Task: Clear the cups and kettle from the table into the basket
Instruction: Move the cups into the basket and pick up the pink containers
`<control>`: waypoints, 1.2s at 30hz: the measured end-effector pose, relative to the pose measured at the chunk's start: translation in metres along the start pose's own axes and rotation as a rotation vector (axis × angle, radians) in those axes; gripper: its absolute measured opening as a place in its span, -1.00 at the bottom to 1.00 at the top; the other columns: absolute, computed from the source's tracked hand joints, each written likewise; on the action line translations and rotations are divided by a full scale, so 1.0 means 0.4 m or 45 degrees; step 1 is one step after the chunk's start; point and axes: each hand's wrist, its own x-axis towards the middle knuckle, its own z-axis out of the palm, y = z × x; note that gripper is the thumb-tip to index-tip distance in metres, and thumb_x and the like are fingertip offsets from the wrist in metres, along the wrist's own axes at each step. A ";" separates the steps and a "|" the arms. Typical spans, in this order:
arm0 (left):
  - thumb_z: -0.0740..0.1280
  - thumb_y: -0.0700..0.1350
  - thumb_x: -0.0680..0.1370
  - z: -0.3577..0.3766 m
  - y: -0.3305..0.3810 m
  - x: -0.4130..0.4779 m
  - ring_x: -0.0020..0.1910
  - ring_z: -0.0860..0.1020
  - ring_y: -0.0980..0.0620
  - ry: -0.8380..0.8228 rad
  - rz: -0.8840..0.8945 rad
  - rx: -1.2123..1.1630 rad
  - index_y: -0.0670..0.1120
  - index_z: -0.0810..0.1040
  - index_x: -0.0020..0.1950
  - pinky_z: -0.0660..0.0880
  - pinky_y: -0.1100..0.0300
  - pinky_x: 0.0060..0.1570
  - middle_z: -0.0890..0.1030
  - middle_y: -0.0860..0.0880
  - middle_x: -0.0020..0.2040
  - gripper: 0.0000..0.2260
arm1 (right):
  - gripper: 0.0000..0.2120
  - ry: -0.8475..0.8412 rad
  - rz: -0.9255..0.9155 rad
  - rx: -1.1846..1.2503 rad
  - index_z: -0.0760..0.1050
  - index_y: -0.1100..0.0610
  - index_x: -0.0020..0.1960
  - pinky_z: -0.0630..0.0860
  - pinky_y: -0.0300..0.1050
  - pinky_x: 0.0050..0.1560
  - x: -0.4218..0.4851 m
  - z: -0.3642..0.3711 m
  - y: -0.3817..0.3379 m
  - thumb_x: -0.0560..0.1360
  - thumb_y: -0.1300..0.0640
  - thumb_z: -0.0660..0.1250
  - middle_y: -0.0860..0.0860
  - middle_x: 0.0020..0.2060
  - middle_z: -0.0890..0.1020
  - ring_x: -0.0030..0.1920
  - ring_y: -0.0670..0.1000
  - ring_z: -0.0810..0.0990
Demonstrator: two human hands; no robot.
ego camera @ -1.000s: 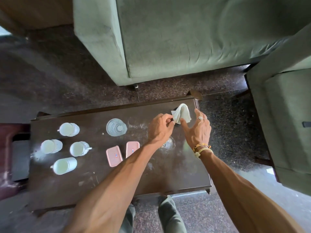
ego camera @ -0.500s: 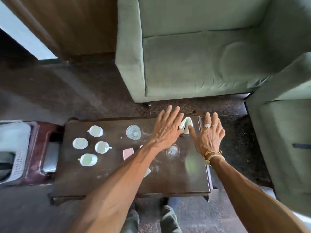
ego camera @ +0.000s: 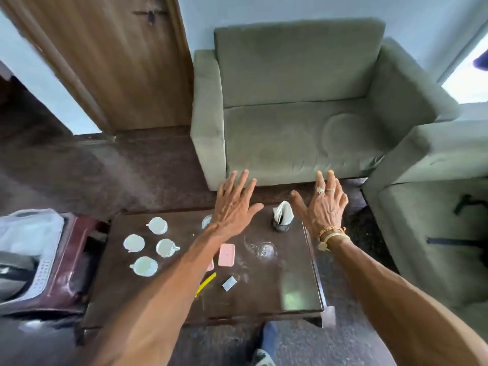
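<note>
While four cups sat on the desk, your left hand and right hand hovered spread, empty.

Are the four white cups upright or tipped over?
Upright: each of the four white cups shows a round open mouth facing up, standing on the table.

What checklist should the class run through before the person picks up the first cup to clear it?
1. Left hand free: ok, open with fingers spread.
2. Right hand free: ok, open and holding nothing.
3. Cups reachable: ok, four white cups stand apart on the table, left side.
4. Path to the cups: ok, nothing stands between them and the table's near edge.
5. Basket located: cannot tell; a container sits left of the table, partly cut off.
6. Kettle located: cannot tell, none clearly visible.
</note>
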 end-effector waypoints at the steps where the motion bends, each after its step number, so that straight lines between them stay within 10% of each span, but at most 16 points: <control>1: 0.21 0.26 0.59 -0.016 -0.010 -0.016 0.61 0.05 -0.16 0.015 0.003 0.000 -0.03 0.24 0.59 0.07 -0.13 0.51 0.09 -0.07 0.64 -0.35 | -0.15 0.007 -0.002 0.000 0.09 0.07 0.58 0.08 0.23 0.47 -0.015 -0.012 -0.011 0.49 -0.41 0.19 0.16 0.59 0.09 0.56 0.18 0.05; 20: 0.24 0.24 0.59 -0.263 -0.290 -0.398 0.58 0.13 -0.22 0.273 0.000 0.204 -0.09 0.29 0.56 0.14 -0.19 0.48 0.19 -0.13 0.60 -0.36 | -0.14 0.243 -0.265 -0.071 0.13 0.10 0.57 0.16 0.28 0.43 -0.323 -0.158 -0.318 0.47 -0.42 0.17 0.18 0.58 0.13 0.54 0.24 0.14; 36: 0.20 0.24 0.60 -0.242 -0.415 -0.590 0.58 0.10 -0.25 0.187 -0.347 0.196 -0.10 0.25 0.57 0.12 -0.22 0.48 0.13 -0.15 0.62 -0.36 | -0.18 0.007 -0.674 -0.038 0.19 0.08 0.56 0.17 0.29 0.43 -0.432 -0.046 -0.541 0.48 -0.37 0.22 0.22 0.57 0.16 0.52 0.28 0.18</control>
